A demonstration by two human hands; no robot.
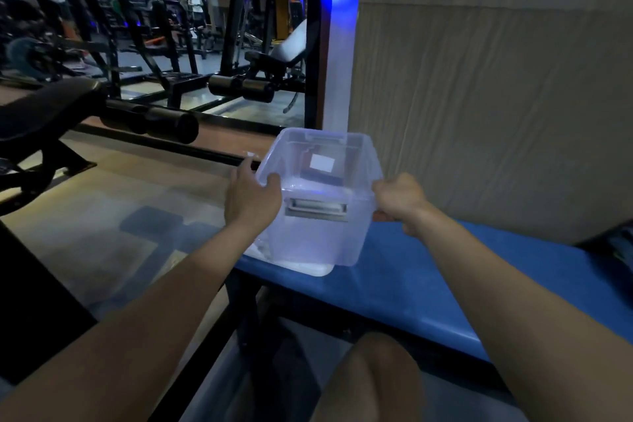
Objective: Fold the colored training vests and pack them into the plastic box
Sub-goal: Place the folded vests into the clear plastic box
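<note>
A clear plastic box (315,236) stands at the left end of a blue padded bench (445,284), its open top tilted a little away from me. My left hand (251,197) grips the box's left rim, thumb hooked over the edge. On the opposite side my right hand (399,200) grips the right rim with curled fingers. Nothing lies inside the box apart from a white label (322,162) on its far wall. A white lid (308,267) shows under the box. No vest is in view.
A tall brown panel wall (496,96) rises right behind the bench. To the left are a black gym bench (51,113) with roller pads, a wooden floor and a mirror with weight machines. My bare knees (370,377) sit below the bench edge.
</note>
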